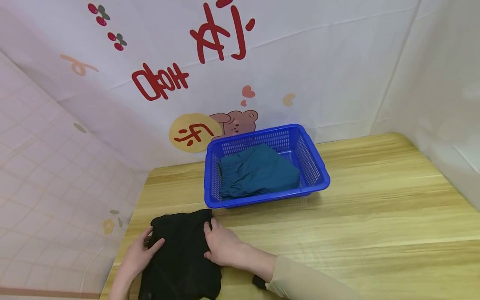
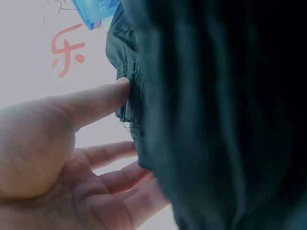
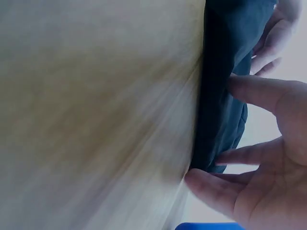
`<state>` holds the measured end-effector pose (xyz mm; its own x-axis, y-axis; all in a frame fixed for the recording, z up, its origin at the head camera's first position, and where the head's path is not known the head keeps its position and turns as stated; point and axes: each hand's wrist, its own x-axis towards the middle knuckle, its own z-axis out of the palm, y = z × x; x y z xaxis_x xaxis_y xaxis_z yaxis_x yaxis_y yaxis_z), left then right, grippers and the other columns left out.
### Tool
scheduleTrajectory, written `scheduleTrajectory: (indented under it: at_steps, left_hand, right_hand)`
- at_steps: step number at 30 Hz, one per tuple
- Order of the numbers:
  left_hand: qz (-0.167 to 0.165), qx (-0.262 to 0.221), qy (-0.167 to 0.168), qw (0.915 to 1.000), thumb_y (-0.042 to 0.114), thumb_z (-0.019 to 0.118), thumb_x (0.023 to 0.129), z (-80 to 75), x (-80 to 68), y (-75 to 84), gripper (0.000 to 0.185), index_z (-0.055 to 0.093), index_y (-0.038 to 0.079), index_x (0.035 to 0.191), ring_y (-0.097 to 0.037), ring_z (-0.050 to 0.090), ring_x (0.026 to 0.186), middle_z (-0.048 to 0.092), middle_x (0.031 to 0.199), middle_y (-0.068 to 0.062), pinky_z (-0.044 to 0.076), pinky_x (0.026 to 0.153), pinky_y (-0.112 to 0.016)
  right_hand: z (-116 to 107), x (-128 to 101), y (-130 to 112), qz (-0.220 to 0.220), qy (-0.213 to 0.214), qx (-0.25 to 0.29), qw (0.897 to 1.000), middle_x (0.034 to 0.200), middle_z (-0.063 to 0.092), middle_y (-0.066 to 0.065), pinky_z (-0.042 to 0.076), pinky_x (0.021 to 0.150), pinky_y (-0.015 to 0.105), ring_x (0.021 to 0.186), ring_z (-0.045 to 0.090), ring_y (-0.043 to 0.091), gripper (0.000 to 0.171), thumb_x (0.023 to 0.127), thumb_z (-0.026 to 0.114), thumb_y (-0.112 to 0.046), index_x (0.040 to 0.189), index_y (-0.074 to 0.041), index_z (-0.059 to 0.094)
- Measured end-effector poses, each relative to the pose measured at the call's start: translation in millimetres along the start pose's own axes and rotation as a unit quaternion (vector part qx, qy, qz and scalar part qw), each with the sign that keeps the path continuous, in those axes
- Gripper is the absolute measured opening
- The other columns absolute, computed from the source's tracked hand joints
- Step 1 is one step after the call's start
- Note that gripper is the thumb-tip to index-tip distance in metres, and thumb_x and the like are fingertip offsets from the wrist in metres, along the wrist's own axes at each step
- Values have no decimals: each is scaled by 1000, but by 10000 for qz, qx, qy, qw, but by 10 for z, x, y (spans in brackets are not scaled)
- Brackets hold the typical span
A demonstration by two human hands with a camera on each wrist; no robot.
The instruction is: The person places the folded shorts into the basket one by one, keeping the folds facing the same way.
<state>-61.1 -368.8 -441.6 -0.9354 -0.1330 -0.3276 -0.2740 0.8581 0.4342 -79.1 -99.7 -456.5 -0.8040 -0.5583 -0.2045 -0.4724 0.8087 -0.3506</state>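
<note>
A folded black-looking garment lies flat on the near left of the table. In the left wrist view the cloth appears dark green, with a gathered elastic edge. My left hand is at its left edge, thumb resting on the cloth and fingers spread along the side, partly hidden behind it. At the opposite edge, my right hand touches the fabric with thumb and fingertips apart. The right wrist view shows those fingertips against the garment's side.
A blue plastic basket stands behind the garment, against the printed white wall cloth. Inside it lies a folded teal garment with an elastic waist. A small black object shows beneath my right wrist on the wooden table.
</note>
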Motion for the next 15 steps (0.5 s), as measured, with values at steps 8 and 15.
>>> scheduleTrajectory:
  at_steps: [8,15]
  left_hand:
    - [171,-173,-50,9997,37,70,101,81,-32,93,80,37,-11,156,-55,61,125,53,144,-43,56,101,-60]
    - [320,-43,39,9995,33,72,99,205,-48,268,72,46,-13,148,-53,65,118,59,136,-42,56,99,-62]
  right_hand:
    - [-46,-41,70,190,257,-455,9985,149,61,11,60,101,30,134,62,21,85,88,83,-48,153,-3,51]
    - [-122,-134,196,119,51,-281,9995,148,61,12,57,107,29,136,61,20,82,88,85,-41,152,-3,52]
